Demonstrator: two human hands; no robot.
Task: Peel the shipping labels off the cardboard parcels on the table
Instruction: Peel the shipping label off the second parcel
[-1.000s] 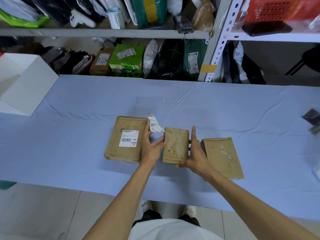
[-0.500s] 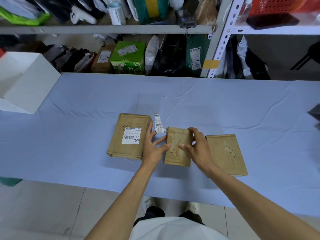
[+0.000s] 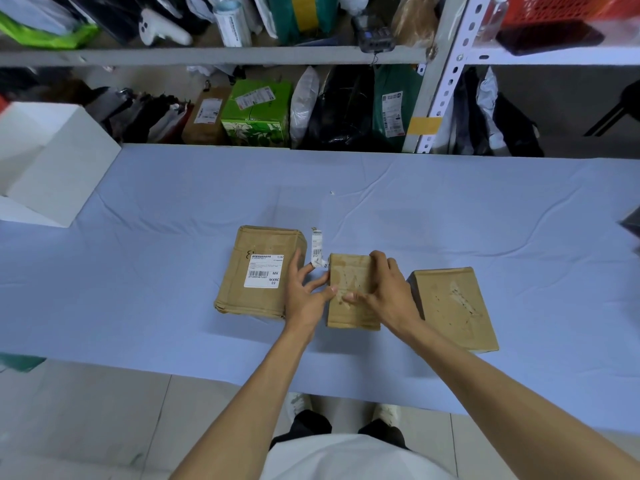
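Three brown cardboard parcels lie in a row on the blue-covered table (image 3: 450, 209). The left parcel (image 3: 242, 299) carries a white shipping label (image 3: 265, 275). The middle parcel (image 3: 349, 313) and the right parcel (image 3: 453, 306) show only torn glue marks on top. My left hand (image 3: 304, 296) lies between the left and middle parcels with its fingers spread, and its lowest finger touches the middle parcel's left edge. A peeled, curled label (image 3: 317, 249) sticks up from one fingertip. My right hand (image 3: 384, 292) holds the middle parcel, fingers curled over its top and right side.
A white open box (image 3: 52, 168) stands at the table's left end. Behind the table, metal shelving (image 3: 440, 81) holds bags and parcels, among them a green carton (image 3: 258, 116). A dark object (image 3: 632, 223) shows at the right edge.
My right hand moved from the middle parcel's right side onto its top. The peeled label on my left hand has curled narrower and stands more upright. The parcels have not shifted relative to each other.
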